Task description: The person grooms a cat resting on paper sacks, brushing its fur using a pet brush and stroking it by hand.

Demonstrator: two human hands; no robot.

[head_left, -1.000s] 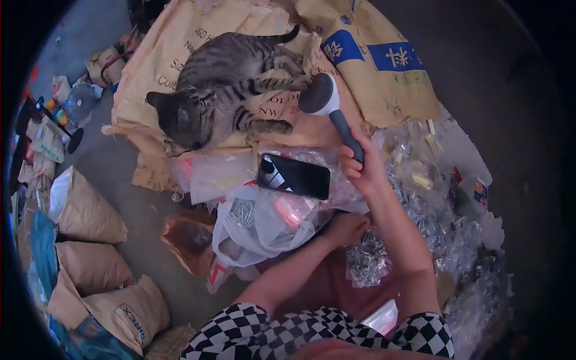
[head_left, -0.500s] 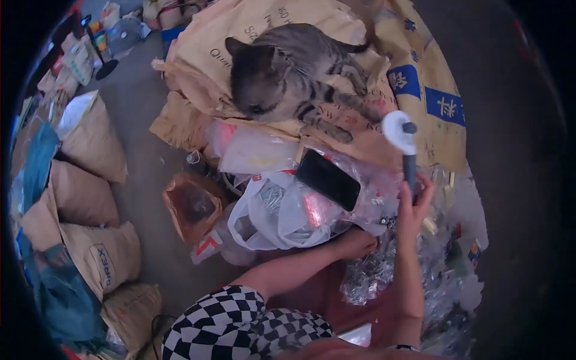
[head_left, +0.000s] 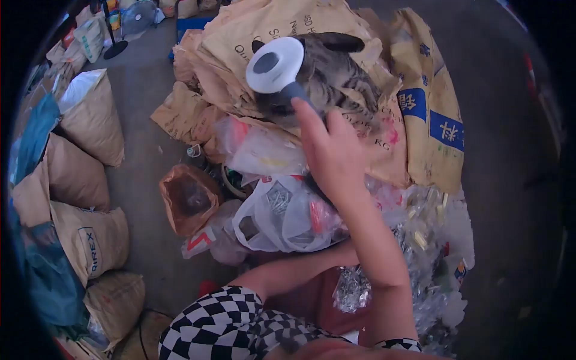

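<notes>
My right hand (head_left: 336, 153) is closed round the dark grey handle of a pet brush (head_left: 281, 65) with a round white head and a grey button. The brush head is over the striped tabby cat (head_left: 339, 75), hiding much of its head; whether it touches the fur I cannot tell. The cat lies on brown printed sacks (head_left: 240, 30). My left arm (head_left: 312, 264) reaches across low in the view, and its hand is hidden behind my right forearm. A dark phone, mostly covered by my right hand, lies under it on the plastic bags.
A white plastic bag (head_left: 276, 231) of metal pieces sits before me, beside an open brown paper bag (head_left: 191, 201). Clear bags of metal parts (head_left: 353, 291) lie near my right forearm. Full sacks (head_left: 90, 240) line the left, and a fan (head_left: 139, 18) stands at the far left.
My right hand has swung left and forward, carrying the brush from beside the cat to above its head. The view has shifted slightly. My left hand is now hidden by my right arm.
</notes>
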